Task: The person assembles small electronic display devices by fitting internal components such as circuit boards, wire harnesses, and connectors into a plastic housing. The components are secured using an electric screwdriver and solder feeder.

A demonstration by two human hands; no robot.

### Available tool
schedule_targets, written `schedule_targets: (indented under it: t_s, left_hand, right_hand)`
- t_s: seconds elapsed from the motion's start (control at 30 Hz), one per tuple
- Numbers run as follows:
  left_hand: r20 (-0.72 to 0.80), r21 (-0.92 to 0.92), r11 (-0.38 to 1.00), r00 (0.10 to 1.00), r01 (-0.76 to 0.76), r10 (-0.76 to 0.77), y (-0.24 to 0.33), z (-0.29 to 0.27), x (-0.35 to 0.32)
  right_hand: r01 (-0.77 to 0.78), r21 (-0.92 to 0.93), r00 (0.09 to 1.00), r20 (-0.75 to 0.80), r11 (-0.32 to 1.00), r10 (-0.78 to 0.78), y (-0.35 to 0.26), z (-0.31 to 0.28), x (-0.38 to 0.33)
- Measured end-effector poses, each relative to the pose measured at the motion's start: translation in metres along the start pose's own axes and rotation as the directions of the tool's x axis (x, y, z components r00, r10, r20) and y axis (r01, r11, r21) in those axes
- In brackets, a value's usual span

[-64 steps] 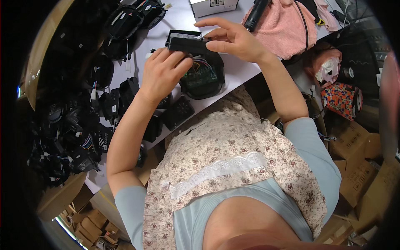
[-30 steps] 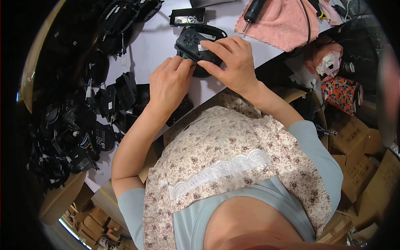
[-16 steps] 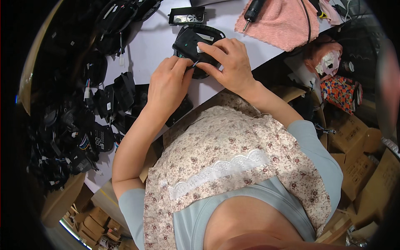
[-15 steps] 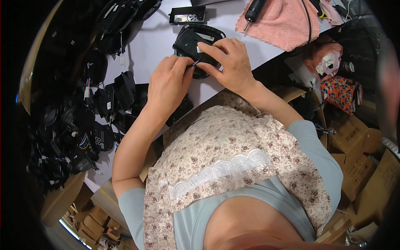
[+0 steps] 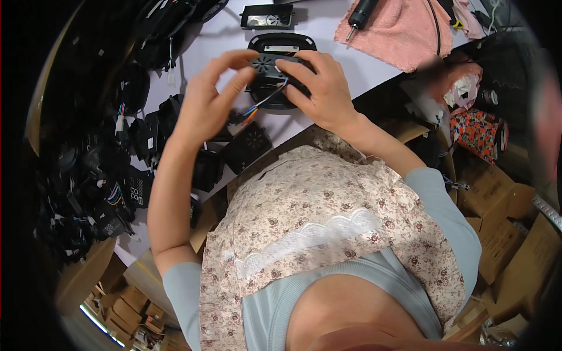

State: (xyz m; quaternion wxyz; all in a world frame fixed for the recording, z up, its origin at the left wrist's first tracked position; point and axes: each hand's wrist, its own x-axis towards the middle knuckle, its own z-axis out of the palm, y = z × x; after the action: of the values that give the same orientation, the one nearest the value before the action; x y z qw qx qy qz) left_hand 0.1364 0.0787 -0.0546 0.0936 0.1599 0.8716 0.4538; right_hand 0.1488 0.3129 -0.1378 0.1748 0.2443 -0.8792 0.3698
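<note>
A black plastic cover with a round slotted vent is held tilted over a black oval housing on the table. My right hand grips its right side, with fingers on top and the thumb below. My left hand has its thumb and forefinger at the cover's left end, curled around it. A bundle of thin coloured wires hangs from near my right thumb toward the lower left. The inside of the housing is partly hidden by the cover and my fingers.
Black plastic parts with wires crowd the left. Another vented black cover lies near the table's front edge. A black open box stands behind the housing. A power screwdriver rests on a pink cloth. Cardboard boxes stand at the right.
The cover has turned, so its slotted vent now shows. My left hand has moved left and its fingers have spread from the wires, which now hang lower left.
</note>
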Motion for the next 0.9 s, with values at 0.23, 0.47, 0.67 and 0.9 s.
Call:
schedule_targets:
  t_s: [0.23,0.47,0.67,0.9]
  left_hand:
    - [0.187,0.341,0.879,0.94,-0.334,0.285,-0.032,-0.003,0.011]
    - [0.218,0.406,0.907,0.976,-0.108,0.018,-0.024,0.012,-0.003]
    - [0.141,0.476,0.875,0.99,-0.085,0.019,-0.028,0.026,-0.008]
    - [0.095,0.464,0.881,0.994,-0.095,0.057,-0.032,0.034,-0.012]
  right_hand:
    - [-0.077,0.262,0.992,0.117,0.962,0.048,0.003,-0.012,-0.001]
    - [-0.165,0.393,0.97,0.232,0.905,0.077,0.011,-0.025,0.003]
    - [-0.212,0.409,0.954,0.285,0.888,0.096,0.014,-0.032,0.005]
    - [-0.091,0.242,0.961,0.276,0.966,0.021,0.021,-0.037,0.004]
